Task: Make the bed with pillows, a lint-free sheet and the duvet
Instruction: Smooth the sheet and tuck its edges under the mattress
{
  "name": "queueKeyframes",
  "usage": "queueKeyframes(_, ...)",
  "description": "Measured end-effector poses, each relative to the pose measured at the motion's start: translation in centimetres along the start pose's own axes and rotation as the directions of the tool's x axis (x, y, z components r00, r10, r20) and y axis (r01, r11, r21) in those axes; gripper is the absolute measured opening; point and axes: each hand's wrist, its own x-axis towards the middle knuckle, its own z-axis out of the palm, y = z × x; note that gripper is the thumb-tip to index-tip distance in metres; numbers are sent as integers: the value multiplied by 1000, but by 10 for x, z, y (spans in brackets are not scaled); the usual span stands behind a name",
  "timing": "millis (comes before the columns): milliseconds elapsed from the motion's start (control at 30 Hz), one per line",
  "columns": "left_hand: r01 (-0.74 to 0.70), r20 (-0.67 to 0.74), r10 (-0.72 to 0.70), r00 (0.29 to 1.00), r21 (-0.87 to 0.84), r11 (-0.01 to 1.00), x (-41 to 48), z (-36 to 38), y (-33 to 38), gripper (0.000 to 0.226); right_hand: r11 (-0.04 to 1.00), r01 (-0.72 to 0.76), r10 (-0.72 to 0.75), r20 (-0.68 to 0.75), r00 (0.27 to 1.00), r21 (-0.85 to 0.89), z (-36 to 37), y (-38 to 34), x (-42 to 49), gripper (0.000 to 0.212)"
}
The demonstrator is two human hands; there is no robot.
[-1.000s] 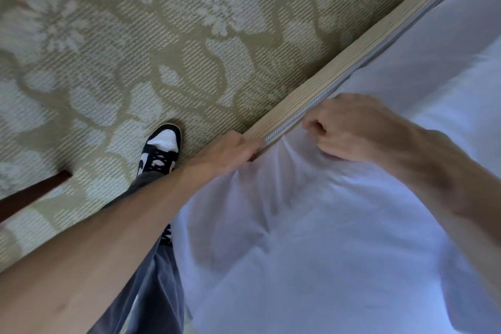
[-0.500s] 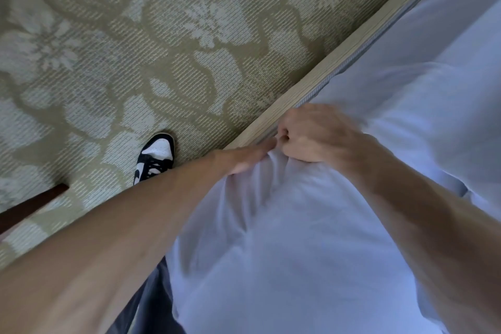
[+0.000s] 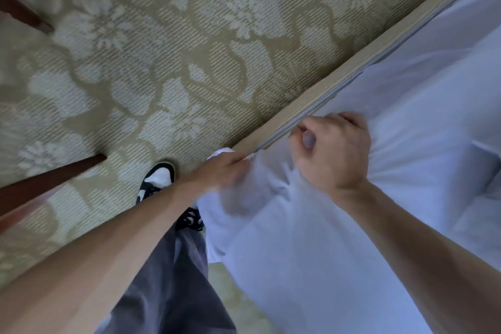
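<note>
Our right fingers [image 3: 311, 138] are curled tight into a fist around a bunch of the white sheet [image 3: 311, 252], and the folds fan out from that grip, which suggests that we are drawing the cloth taut toward the side of the bed. The right hand [image 3: 334, 157] sits just inside the grey piped edge of the mattress [image 3: 306, 119], probably so the slack can be pushed down between the mattress and the pale wooden bed frame [image 3: 339, 73]. Our left hand [image 3: 222, 173] is blurred at the loose edge of the sheet, where it meets the frame. It touches the cloth, but we cannot tell whether its fingers pinch it or only press on it. The sheet lies over the bed and hangs past its edge beside our leg, so we judge the tuck along this side not yet done. Our shoe [image 3: 160, 179] stands on the flowered carpet [image 3: 162, 62], close to the frame.
</note>
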Motion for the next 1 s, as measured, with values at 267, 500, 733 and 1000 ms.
queueKeyframes(267, 218, 3, -231, 973, 327, 919, 31, 2, 28, 42, 996, 79, -75, -103, 992, 35, 11, 4, -2, 28)
queueKeyframes(500, 110, -222, -35, 974, 332, 937, 23, 30, 15, 46, 996, 82, -77, -129, 989, 34, 15, 8, -3, 37)
queueKeyframes(733, 238, -133, -221, 966, 133, 962, 25, 24, 30, 64, 996, 80, -75, -139, 987, 34, 18, 10, -4, 29)
queueKeyframes(1000, 402, -58, -398, 916, 106, 910, 46, 22, 19, 89, 997, 63, -61, 39, 997, -55, 2, 2, 3, 23)
